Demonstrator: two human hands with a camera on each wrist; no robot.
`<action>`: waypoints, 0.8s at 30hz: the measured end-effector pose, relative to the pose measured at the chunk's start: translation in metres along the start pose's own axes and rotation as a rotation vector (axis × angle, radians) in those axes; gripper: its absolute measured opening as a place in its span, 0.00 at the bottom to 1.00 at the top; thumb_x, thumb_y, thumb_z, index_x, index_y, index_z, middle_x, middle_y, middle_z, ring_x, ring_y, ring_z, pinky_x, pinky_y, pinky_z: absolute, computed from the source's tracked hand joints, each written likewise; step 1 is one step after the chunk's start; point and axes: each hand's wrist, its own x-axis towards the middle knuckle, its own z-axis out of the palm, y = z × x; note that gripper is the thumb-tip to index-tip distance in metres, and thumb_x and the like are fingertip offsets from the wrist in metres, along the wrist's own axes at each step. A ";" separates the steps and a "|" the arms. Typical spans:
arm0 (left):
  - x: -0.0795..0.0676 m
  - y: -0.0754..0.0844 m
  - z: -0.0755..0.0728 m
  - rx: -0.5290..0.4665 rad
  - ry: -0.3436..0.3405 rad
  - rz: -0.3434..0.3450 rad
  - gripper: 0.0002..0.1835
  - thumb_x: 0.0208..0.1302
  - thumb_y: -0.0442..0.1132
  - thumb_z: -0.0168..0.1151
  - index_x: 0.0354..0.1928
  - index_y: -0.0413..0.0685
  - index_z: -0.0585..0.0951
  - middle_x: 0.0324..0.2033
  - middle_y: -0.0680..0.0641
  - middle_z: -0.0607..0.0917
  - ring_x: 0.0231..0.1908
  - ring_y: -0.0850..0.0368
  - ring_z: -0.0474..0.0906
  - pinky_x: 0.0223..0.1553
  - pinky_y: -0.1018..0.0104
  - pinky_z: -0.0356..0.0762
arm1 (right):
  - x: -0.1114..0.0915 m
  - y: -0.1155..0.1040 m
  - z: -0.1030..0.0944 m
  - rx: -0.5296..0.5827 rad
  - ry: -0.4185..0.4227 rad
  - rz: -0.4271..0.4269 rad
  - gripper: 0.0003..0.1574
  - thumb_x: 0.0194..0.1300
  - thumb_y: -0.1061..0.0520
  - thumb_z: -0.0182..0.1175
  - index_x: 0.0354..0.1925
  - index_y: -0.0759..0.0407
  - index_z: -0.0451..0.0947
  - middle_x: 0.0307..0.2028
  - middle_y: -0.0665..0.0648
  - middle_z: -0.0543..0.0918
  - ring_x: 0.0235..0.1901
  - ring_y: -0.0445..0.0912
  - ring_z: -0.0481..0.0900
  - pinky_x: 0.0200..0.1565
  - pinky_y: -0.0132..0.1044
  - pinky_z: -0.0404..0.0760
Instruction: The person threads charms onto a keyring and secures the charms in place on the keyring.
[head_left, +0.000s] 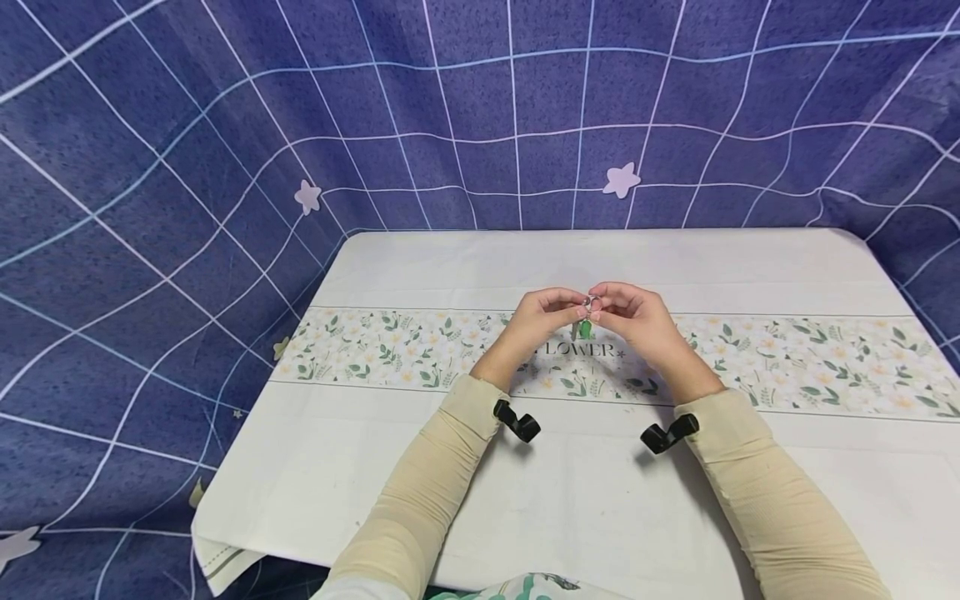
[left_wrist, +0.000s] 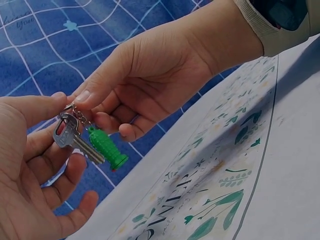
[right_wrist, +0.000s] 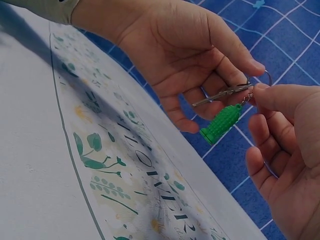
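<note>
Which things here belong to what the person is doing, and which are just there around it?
Part of it: left hand, right hand, metal ring, key, green charm.

Just there: flowered white tablecloth, blue curtain.

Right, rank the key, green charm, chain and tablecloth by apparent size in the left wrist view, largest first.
1. Tablecloth
2. Key and green charm: too alike to rank
3. Chain

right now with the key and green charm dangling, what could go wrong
The thin metal ring sits at the fingertips of the left hand and right hand, so it might slip and drop onto the table. The key and green charm hang close together, so they could catch on each other.
</note>
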 end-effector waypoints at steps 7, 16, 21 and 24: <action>0.000 0.001 0.000 -0.066 -0.024 -0.020 0.16 0.69 0.34 0.64 0.56 0.34 0.81 0.53 0.41 0.85 0.50 0.57 0.83 0.56 0.64 0.79 | -0.001 0.000 -0.001 0.005 0.008 0.003 0.19 0.66 0.71 0.63 0.54 0.76 0.75 0.34 0.44 0.85 0.38 0.39 0.82 0.44 0.27 0.81; -0.001 0.003 0.000 -0.058 -0.004 -0.027 0.15 0.69 0.33 0.65 0.54 0.32 0.82 0.51 0.39 0.86 0.48 0.57 0.83 0.55 0.64 0.80 | 0.000 0.002 -0.001 -0.021 0.001 -0.006 0.19 0.66 0.71 0.64 0.54 0.75 0.76 0.34 0.45 0.85 0.37 0.39 0.82 0.42 0.27 0.81; -0.001 0.001 0.000 -0.040 0.006 -0.035 0.15 0.70 0.34 0.64 0.53 0.32 0.82 0.51 0.38 0.85 0.48 0.56 0.84 0.55 0.65 0.80 | 0.000 0.003 -0.001 -0.028 -0.009 -0.019 0.18 0.66 0.71 0.63 0.54 0.74 0.77 0.34 0.46 0.85 0.37 0.39 0.81 0.41 0.27 0.81; -0.001 0.001 0.000 -0.037 0.010 -0.042 0.15 0.70 0.35 0.64 0.53 0.33 0.82 0.52 0.38 0.85 0.48 0.55 0.84 0.55 0.65 0.80 | 0.001 0.003 0.000 -0.035 -0.009 -0.024 0.18 0.66 0.72 0.63 0.54 0.74 0.77 0.34 0.46 0.85 0.37 0.39 0.81 0.41 0.27 0.81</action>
